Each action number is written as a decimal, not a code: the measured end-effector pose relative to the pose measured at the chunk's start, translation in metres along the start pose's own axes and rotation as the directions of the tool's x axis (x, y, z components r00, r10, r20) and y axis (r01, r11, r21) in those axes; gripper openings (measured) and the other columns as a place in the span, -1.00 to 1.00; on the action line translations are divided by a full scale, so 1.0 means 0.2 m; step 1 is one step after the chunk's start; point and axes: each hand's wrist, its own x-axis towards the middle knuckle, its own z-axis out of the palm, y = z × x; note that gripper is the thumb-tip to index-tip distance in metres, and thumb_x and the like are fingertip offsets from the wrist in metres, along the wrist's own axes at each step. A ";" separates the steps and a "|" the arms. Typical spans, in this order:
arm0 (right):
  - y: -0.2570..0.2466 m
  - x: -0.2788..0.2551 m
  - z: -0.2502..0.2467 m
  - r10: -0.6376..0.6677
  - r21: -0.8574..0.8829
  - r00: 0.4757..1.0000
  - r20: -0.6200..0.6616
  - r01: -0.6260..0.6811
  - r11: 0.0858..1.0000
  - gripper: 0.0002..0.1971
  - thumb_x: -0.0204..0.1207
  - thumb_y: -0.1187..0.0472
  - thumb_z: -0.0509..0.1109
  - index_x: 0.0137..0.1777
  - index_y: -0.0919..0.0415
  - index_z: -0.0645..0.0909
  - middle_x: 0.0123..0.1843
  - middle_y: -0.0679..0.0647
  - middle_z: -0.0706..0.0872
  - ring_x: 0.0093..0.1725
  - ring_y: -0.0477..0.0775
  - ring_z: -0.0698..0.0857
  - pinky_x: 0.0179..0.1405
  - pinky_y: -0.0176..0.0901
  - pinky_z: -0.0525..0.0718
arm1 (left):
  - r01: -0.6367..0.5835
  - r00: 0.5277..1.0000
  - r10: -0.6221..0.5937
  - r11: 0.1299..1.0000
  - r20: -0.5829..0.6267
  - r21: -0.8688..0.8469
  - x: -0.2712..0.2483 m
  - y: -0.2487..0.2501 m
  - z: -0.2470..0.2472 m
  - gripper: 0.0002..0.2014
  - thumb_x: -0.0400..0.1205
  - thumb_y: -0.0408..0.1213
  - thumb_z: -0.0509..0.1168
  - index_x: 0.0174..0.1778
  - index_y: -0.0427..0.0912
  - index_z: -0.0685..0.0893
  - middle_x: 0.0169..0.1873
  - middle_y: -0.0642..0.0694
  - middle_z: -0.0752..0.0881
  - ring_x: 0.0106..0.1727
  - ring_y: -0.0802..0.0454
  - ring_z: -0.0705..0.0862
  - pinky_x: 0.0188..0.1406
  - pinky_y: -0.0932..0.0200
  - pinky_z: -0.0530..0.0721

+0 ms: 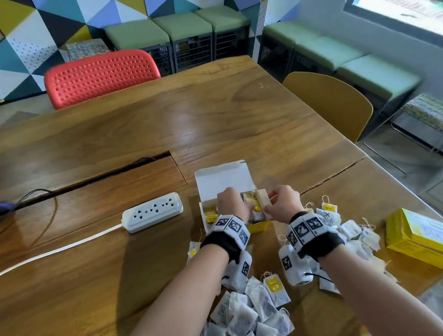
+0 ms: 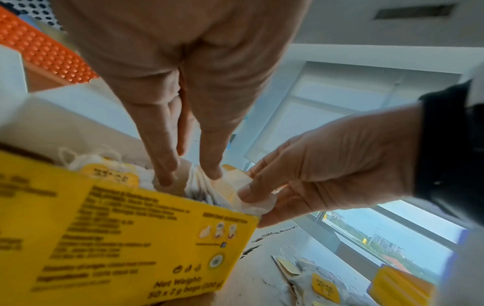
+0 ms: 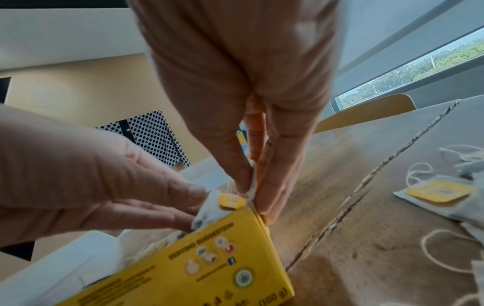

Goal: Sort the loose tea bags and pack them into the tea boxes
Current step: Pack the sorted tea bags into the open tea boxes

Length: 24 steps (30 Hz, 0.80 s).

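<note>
The open yellow tea box (image 2: pixel 125 234) carries the only clear print, on the wall just below the fingers (image 2: pixel 165 165) of the left hand: "Net Weight" and "50 x 2 g bags (100 g)". The right wrist view shows "(100 g)" again at the same wall's lower edge, under the fingers (image 3: pixel 235 165) of the right hand. The smaller lines there are too blurred to read.

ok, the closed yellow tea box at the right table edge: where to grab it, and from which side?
Take the closed yellow tea box across its two long sides, fingers coming from above. It lies flat with its broad face up and nothing on it. Loose tea bags crowd its left end, so stay mid-length.
</note>
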 end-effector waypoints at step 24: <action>0.02 -0.05 0.01 -0.020 0.036 0.999 -0.038 0.021 0.999 -0.88 0.41 0.30 0.48 -0.15 0.18 0.57 -0.16 0.08 0.67 -0.13 0.05 0.59 -0.19 -0.26 0.47 | -0.384 0.922 0.347 0.879 0.174 0.284 -0.05 -0.13 0.06 -0.79 0.63 -0.16 0.35 -0.03 -0.19 0.83 -0.06 -0.16 0.73 0.02 -0.11 0.70 0.01 0.00 0.71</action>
